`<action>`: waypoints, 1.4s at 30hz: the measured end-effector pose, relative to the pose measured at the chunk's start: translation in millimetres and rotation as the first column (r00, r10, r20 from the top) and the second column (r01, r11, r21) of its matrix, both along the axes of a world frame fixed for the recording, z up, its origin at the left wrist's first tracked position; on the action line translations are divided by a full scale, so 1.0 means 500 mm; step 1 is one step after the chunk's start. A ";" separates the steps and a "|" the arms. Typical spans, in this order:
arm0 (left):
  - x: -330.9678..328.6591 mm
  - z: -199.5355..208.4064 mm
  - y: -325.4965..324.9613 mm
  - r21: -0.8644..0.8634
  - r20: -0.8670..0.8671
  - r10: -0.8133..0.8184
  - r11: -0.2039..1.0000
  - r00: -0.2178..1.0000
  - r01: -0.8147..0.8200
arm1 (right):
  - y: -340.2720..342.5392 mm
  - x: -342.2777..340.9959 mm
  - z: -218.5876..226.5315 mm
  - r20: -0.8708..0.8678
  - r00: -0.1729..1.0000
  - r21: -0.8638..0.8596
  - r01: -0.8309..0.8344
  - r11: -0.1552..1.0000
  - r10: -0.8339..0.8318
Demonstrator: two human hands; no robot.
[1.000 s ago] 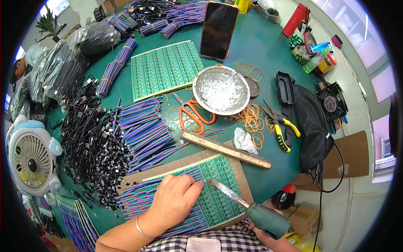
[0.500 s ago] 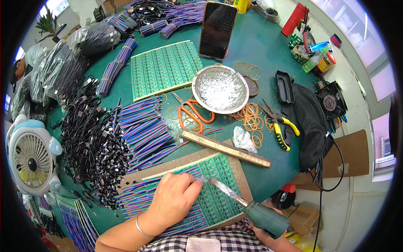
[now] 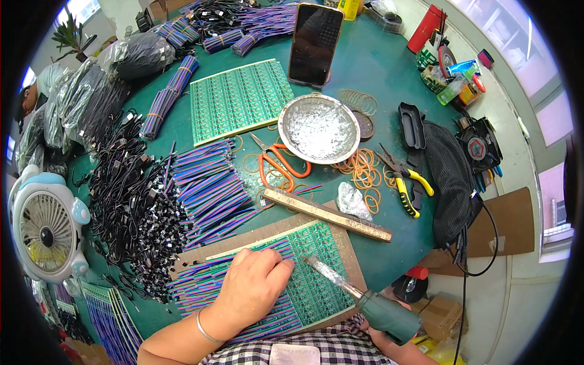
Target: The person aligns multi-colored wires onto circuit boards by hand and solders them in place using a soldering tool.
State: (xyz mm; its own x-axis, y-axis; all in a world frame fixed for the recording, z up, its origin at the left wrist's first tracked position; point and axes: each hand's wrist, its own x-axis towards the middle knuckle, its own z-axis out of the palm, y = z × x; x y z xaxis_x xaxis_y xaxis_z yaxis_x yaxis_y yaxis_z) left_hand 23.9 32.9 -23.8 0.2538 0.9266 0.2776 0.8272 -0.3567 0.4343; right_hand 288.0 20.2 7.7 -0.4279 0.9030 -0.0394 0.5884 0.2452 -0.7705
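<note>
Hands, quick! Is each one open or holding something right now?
Left hand: closed, over the coloured wires; anything pinched is hidden.
Right hand: holding the soldering iron, mostly hidden behind it.

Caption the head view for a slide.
Left hand on multicoloured wires over a green circuit panel; right hand holding a green-handled metal soldering iron.

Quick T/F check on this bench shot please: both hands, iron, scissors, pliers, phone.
1. The right hand holds the soldering iron. True.
2. The scissors lie inside the bowl. False: the scissors lie on the table, outside the bowl.
3. The pliers have yellow-and-black handles. True.
4. The left wrist is bare. False: a bangle sits on it, behind the left hand.
5. The phone stands beyond the bowl. True.
</note>
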 end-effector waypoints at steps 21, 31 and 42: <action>0.002 -0.006 0.001 0.022 0.000 0.004 1.000 1.000 -0.004 | -0.030 0.059 -0.041 -0.033 0.997 -0.180 -0.075 0.981 0.070; 0.004 -0.007 -0.003 0.046 -0.052 -0.005 0.999 0.999 0.007 | -0.051 0.068 -0.056 -0.134 0.988 -0.272 0.035 0.962 -0.074; 0.004 -0.002 0.003 0.048 -0.051 -0.003 0.999 0.999 0.006 | -0.065 0.069 -0.056 -0.218 0.945 -0.371 0.151 0.916 -0.244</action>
State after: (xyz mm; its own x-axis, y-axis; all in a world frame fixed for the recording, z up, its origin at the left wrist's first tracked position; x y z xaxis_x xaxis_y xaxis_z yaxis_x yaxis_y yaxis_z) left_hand 26.1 34.4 -24.7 0.2727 0.9114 0.3081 0.8462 -0.3796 0.3739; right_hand 322.7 -12.4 -20.2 -0.2799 0.9190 -0.2775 0.3692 -0.1638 -0.9148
